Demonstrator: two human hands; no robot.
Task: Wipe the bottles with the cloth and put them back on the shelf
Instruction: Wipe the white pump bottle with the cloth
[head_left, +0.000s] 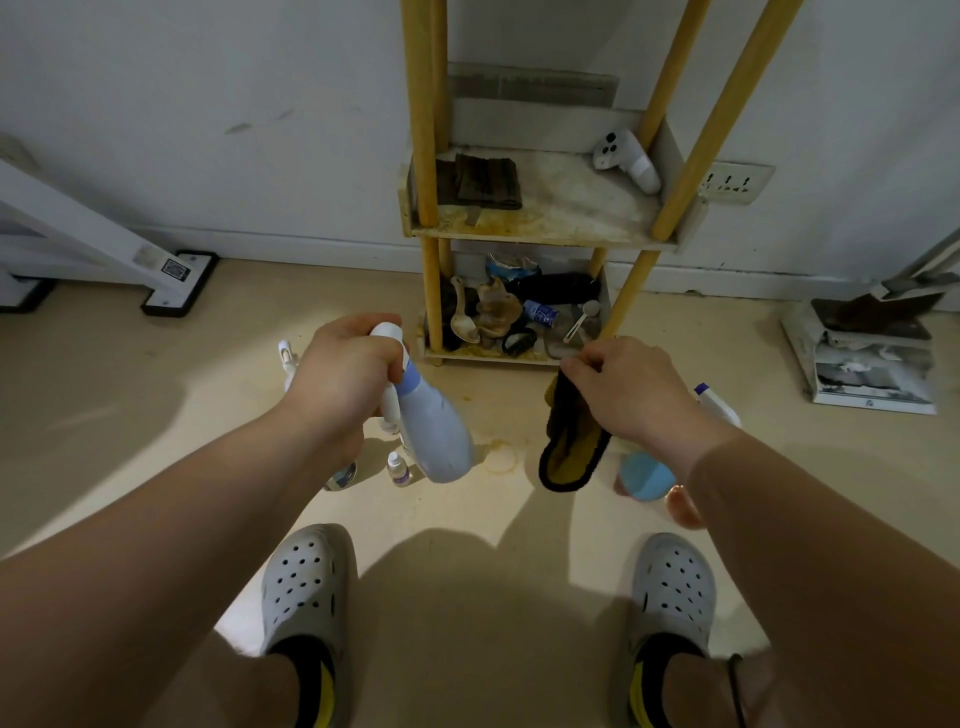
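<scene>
Lilac-grey plastic hangs from my left hand (343, 374): my fingers are curled round the neck and sprayer head of the spray bottle (436, 431), and its body slants down toward five o'clock from my fist, above the floor. At three o'clock from it, my right hand (628, 389) pinches the top edge of the yellow, black-edged cloth (571, 457), which dangles without touching the bottle. The shelf (545, 228) stands at twelve o'clock against the wall.

My worries, as guesses:
- I hold the bottle only by its top. Once I rub the body, it could swing or twist out of my fingers, or I could squeeze the trigger and spray by accident.
- The cloth hangs from a pinch, not spread over my palm, so it may slip or only drag across the plastic.
- A dropper bottle (399, 467) stands on the floor just under the held bottle at seven o'clock, and a blue-capped bottle (717, 402) lies at three o'clock from my right hand. A low swing or a step could knock either over.
- The middle tier looks stained, so a wiped bottle set there may pick up dirt again, and the yellow posts narrow the way in.

Hard to make out: my fingers cover the trigger and nozzle, so I cannot tell whether a finger rests on the trigger. My left wrist hides most of a clear bottle (343, 475). My right forearm cuts off a blue-topped container (647, 475). The shelf's upper part runs out of view, and the bottom tier is a dim jumble.
</scene>
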